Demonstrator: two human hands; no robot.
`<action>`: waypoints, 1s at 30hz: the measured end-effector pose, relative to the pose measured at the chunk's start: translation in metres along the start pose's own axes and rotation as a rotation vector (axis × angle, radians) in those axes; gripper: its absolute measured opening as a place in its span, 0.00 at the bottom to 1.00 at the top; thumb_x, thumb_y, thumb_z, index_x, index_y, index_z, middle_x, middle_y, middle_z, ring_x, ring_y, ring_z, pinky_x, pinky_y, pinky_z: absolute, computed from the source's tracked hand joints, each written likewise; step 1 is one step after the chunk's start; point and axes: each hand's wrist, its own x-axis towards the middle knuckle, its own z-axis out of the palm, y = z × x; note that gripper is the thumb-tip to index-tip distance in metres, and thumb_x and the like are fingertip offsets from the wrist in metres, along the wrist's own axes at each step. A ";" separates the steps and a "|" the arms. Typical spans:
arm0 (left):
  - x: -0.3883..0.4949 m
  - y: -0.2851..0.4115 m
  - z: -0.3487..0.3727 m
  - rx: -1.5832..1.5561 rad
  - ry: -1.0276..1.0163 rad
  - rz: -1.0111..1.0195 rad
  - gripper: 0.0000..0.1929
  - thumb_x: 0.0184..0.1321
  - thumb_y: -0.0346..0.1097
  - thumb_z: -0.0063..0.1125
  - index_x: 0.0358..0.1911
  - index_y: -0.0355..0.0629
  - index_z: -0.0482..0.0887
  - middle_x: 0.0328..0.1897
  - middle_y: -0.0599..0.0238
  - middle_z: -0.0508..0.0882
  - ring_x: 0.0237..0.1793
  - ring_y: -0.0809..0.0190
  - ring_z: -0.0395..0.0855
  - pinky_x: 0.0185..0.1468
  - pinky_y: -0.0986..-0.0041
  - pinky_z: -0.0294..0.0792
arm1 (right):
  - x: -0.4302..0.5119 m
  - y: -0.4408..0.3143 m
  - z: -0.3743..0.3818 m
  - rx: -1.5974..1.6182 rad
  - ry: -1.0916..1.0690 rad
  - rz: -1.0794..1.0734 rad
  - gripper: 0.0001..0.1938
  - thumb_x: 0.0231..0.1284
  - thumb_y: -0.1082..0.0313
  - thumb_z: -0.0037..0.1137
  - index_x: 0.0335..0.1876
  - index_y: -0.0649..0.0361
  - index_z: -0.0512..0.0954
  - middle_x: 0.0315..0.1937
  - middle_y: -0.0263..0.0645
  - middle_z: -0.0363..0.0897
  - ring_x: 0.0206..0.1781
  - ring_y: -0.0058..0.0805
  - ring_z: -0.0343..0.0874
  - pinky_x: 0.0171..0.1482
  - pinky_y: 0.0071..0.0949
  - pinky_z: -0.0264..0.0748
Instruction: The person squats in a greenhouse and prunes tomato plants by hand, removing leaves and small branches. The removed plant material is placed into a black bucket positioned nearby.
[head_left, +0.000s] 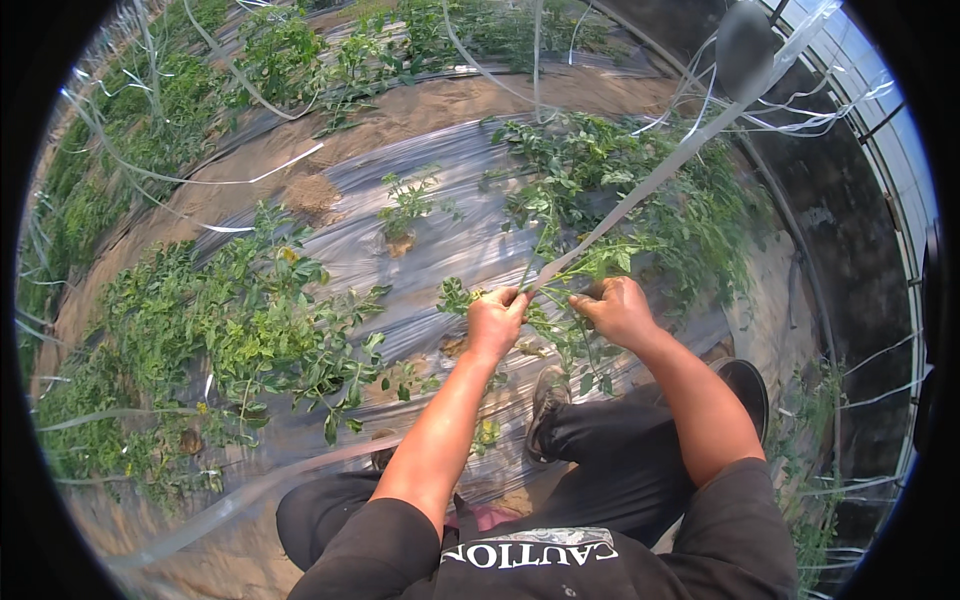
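Note:
My left hand (496, 322) pinches a pale plastic twine (634, 196) between thumb and forefinger, together with a thin green stem beside it. The twine runs taut up and to the right. Just right of it, my right hand (619, 311) has its fingers curled, with thumb and forefinger at a side stem of the same leafy vine (592, 262), which looks like a tomato plant. What its curled fingers enclose is hidden. Leaves of this plant hang between both hands, above my shoe (550, 409).
Silvery plastic mulch film (442, 281) covers the bed. Bushy plants (247, 322) grow at left, more (637, 172) at upper right, and a small seedling (409, 202) ahead. Loose twines (180, 178) hang around. A dark wall (847, 225) stands at right; a second twine (262, 484) crosses low left.

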 end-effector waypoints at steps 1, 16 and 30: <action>-0.001 0.001 0.000 -0.013 -0.016 -0.038 0.13 0.71 0.39 0.72 0.48 0.35 0.92 0.38 0.65 0.93 0.30 0.71 0.89 0.30 0.77 0.78 | 0.002 0.002 0.004 0.162 -0.047 -0.025 0.22 0.64 0.51 0.74 0.50 0.64 0.89 0.34 0.41 0.91 0.35 0.33 0.87 0.43 0.37 0.82; -0.004 0.009 -0.007 -0.092 -0.151 -0.151 0.15 0.72 0.37 0.70 0.54 0.33 0.90 0.42 0.63 0.93 0.32 0.68 0.91 0.31 0.77 0.79 | 0.027 -0.002 0.022 0.387 -0.335 0.081 0.21 0.67 0.44 0.64 0.44 0.57 0.89 0.33 0.35 0.87 0.35 0.27 0.82 0.42 0.34 0.78; -0.027 0.051 -0.081 0.518 -0.021 0.161 0.29 0.64 0.31 0.68 0.70 0.33 0.78 0.57 0.51 0.90 0.46 0.61 0.93 0.43 0.69 0.83 | -0.117 0.142 -0.067 0.452 0.478 -0.246 0.12 0.71 0.69 0.61 0.54 0.66 0.85 0.40 0.47 0.90 0.42 0.36 0.90 0.49 0.34 0.82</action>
